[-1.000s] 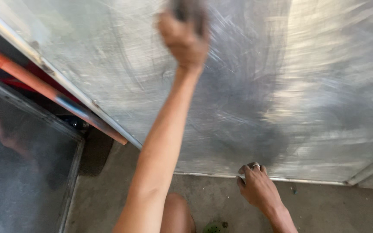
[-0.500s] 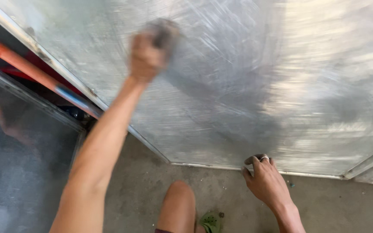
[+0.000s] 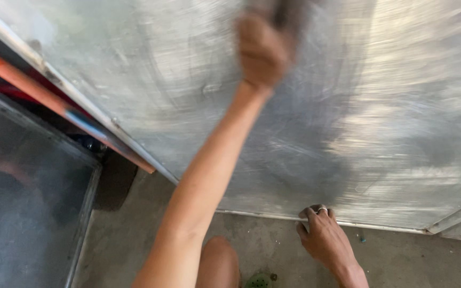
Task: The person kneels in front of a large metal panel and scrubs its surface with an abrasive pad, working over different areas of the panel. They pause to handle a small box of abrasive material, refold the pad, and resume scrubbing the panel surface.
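A dark scrubbing pad (image 3: 284, 12) is gripped in the left hand (image 3: 262, 50), the fingers closed over it and pressed against the upper part of the large scratched metal sheet (image 3: 401, 106); hand and pad are heavily blurred, so the exact hold cannot be made out, and the pad is partly cut off by the top of the picture. In this single head view, the right hand (image 3: 324, 237) is seen curled over the sheet's lower edge, where the metal meets the concrete floor (image 3: 273, 248), its fingers closed on that edge and a ring visible on one of them. The left arm is stretched far up across the sheet, and a bare knee (image 3: 217, 261) is seen below it. To the left, an orange-painted bar (image 3: 54, 104) runs along the sheet's border, and a grey framed panel (image 3: 22, 213) lies beyond it. Several risks are judged likely: the pad may slip from the stretched hand under fast motion; the fingers wrapped over the thin lower edge may be cut or pinched if the sheet shifts on the floor; balance may be lost through the long reach, and the sheet may slide if the bracing grip loosens.
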The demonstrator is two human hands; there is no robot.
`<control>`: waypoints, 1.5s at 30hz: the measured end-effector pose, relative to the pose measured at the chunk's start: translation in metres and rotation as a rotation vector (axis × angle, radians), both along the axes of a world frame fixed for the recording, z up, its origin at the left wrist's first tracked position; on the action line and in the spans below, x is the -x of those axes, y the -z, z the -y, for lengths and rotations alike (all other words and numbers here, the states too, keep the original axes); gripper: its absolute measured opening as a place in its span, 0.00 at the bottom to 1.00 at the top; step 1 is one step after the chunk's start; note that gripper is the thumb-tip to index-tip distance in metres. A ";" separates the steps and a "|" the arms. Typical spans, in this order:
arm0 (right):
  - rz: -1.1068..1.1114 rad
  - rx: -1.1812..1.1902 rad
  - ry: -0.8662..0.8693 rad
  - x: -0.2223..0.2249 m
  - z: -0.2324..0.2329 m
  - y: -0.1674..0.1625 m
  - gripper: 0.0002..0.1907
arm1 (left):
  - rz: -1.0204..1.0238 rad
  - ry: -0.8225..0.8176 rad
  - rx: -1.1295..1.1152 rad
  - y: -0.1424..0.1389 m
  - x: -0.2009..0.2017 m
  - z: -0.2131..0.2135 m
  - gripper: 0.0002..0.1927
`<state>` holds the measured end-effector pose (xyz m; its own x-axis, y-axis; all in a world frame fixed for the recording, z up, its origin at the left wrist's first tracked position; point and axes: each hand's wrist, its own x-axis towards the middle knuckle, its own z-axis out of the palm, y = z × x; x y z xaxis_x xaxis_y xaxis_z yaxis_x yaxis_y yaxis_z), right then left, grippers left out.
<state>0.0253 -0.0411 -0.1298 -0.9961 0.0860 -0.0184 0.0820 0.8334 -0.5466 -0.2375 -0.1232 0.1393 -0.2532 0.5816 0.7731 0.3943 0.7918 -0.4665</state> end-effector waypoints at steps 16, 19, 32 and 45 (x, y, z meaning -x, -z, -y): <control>-0.050 0.065 -0.014 -0.005 -0.005 -0.015 0.18 | -0.285 0.104 -0.579 0.030 -0.011 0.212 0.27; -0.075 0.049 -0.041 -0.001 0.000 -0.012 0.17 | -0.421 0.402 -0.948 -0.022 0.014 0.174 0.20; -0.048 0.041 -0.029 0.016 0.021 -0.007 0.15 | -0.496 0.393 0.111 0.027 -0.034 -0.083 0.21; -0.047 0.086 0.053 0.000 -0.019 -0.021 0.15 | -0.654 0.489 0.330 -0.022 -0.015 -0.025 0.16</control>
